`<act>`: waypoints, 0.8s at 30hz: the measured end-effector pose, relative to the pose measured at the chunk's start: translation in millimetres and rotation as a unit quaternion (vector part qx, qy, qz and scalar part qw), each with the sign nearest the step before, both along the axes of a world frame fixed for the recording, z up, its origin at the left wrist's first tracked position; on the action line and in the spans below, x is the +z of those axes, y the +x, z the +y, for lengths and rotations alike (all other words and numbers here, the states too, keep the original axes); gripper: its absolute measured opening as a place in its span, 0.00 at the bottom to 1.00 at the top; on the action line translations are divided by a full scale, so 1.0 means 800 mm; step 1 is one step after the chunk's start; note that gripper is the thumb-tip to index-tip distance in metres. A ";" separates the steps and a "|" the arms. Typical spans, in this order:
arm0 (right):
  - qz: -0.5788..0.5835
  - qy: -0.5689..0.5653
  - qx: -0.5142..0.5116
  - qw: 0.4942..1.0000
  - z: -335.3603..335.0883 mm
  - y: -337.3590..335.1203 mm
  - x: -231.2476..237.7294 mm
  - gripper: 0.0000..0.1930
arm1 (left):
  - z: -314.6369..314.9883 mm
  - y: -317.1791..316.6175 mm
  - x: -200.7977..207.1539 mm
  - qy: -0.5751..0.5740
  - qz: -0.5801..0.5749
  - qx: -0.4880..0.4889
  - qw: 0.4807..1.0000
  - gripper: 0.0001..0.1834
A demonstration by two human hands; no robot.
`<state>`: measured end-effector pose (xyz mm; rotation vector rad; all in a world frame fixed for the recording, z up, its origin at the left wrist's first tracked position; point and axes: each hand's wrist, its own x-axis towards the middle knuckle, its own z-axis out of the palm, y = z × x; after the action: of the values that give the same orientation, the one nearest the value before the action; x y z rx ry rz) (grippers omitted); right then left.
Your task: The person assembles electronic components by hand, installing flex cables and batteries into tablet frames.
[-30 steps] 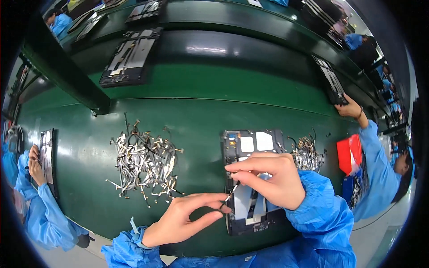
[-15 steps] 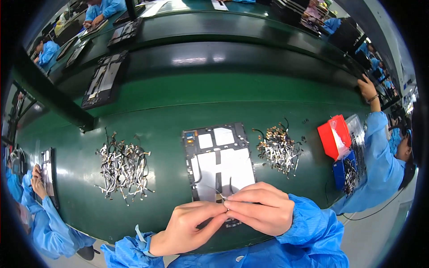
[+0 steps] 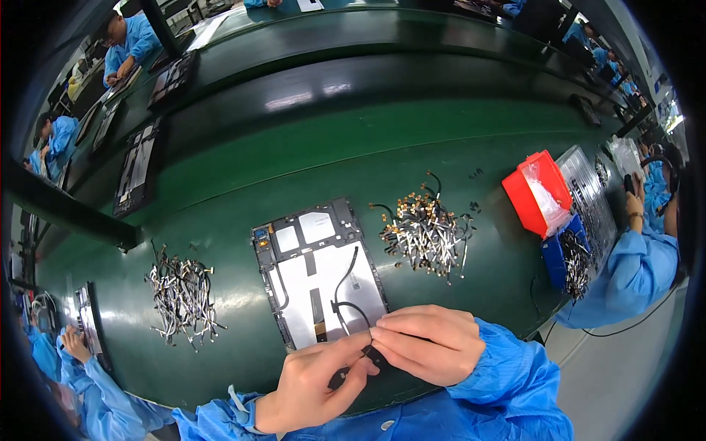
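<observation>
An opened tablet-like device with silvery-white panels and a black frame lies on the bench in front of me. Over its near end, my left hand and my right hand meet, fingertips almost touching. Both are closed in a pinch on a thin black cable, which rises from between the fingers and curves over the white panels. The cable's ends inside my fingertips are hidden. To the right of the device is a heap of short cables with coppery and silvery ends; a similar cable heap lies on the left.
A red bin and a blue bin of cables stand at the right beside clear plastic trays. A dark post rises at the left. More opened devices lie farther back. Co-workers in blue sit on both sides.
My view has swung to the right, so the bench shifts and tilts. More black cable shows above my fingers. The co-worker's reaching arm at the right has drawn back.
</observation>
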<state>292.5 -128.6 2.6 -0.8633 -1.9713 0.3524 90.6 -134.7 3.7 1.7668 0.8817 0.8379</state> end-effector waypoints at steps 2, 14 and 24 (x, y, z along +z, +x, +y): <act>0.018 -0.003 0.007 1.000 0.000 0.003 0.000 0.14 | -0.001 0.005 0.000 0.059 0.037 0.009 0.997 0.18; 0.197 -0.085 -0.423 0.880 0.029 0.168 0.032 0.07 | -0.006 0.012 0.009 0.064 0.098 -0.016 0.993 0.15; -0.193 -0.220 -0.604 0.742 0.074 0.275 -0.004 0.11 | -0.009 -0.028 0.002 -0.025 0.090 -0.030 0.995 0.14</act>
<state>512.7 -69.5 -0.6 -2.4454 -1.2327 -0.1793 68.4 -141.8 5.3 1.8360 0.9529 0.6205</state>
